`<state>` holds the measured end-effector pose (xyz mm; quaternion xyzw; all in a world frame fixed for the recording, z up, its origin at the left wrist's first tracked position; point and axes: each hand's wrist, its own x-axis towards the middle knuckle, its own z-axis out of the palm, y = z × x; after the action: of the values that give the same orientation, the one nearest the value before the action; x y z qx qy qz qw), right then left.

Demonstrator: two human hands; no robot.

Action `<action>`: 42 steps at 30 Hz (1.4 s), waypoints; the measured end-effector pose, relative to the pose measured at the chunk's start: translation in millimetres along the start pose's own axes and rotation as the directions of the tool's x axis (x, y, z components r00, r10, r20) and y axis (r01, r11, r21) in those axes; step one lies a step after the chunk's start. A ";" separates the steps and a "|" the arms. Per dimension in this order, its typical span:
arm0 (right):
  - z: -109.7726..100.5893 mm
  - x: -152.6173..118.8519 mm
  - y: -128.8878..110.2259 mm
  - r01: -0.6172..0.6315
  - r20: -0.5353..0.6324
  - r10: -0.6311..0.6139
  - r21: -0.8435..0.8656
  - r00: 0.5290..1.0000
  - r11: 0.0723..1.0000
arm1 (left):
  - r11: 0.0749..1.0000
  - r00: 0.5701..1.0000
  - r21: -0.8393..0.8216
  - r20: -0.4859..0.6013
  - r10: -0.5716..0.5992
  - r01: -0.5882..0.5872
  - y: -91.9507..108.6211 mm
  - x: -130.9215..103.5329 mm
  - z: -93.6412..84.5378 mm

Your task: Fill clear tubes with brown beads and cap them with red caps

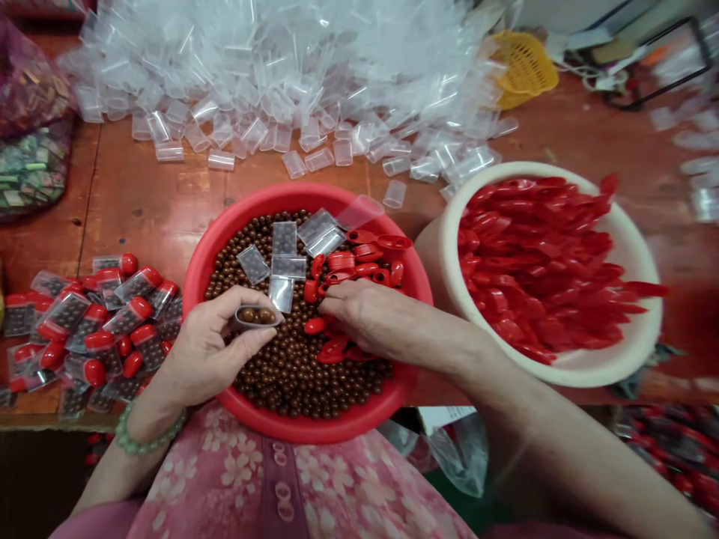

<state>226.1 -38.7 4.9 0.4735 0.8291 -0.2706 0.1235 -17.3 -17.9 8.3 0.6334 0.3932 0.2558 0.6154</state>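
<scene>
Over a red tub [308,430] of brown balls [297,385], the left hand [210,348] pinches a clear sleeve [257,325] between thumb and fingers; its oval mouth faces up, long axis running left to right, balls inside. The right hand [362,311] curls among red plastic pieces [341,260] in the tub; whether it grips one cannot be told.

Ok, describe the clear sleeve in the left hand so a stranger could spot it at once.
Find the red tub of brown balls. Over its left side, the left hand holds a clear sleeve, open end up. Unlike the loose sleeves lying on the balls, it is held, with balls showing in its mouth.
</scene>
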 end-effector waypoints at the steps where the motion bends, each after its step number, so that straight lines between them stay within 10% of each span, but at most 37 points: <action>1: -0.3 -2.0 0.7 0.008 -0.055 -0.006 0.033 0.998 0.999 | 1.000 1.000 -0.002 0.004 -0.015 0.015 -1.7 0.8 0.9; 8: -6.4 -5.9 -5.7 0.195 -0.268 -0.087 0.412 0.960 0.890 | 0.995 0.995 -0.077 -0.068 -0.072 0.067 -7.1 7.3 12.2; 15: -8.5 4.9 -20.7 0.277 -0.310 -0.174 0.331 0.935 0.902 | 0.998 0.977 0.025 -0.210 -0.049 0.056 -5.4 15.3 18.2; 19: -4.9 6.8 -25.8 0.263 -0.411 -0.037 0.509 0.911 0.820 | 0.996 0.977 0.004 -0.192 -0.089 0.091 -5.0 13.6 16.3; 24: 9.0 12.3 -33.0 0.321 -0.439 0.160 0.819 0.884 0.475 | 0.987 0.978 -0.107 -0.159 -0.133 0.116 -6.3 12.1 16.6; 31: 8.7 18.0 -35.5 0.331 -0.510 0.081 0.663 0.857 0.671 | 0.974 0.981 -0.172 -0.107 -0.165 0.145 -9.7 12.6 15.0; 38: 4.3 28.8 -29.6 0.388 -0.525 0.420 0.844 0.740 0.371 | 0.955 0.990 -0.264 -0.010 -0.142 0.135 -14.3 13.2 12.3; 42: -1.5 36.2 -37.3 0.388 -0.562 0.411 0.813 0.718 0.434 | 0.953 0.988 -0.262 0.053 -0.143 0.152 -13.4 12.9 13.3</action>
<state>175.5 -27.0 1.9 0.5328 0.5280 -0.4679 -0.4673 -1.8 -16.0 -8.3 0.5186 0.3911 0.2488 0.7185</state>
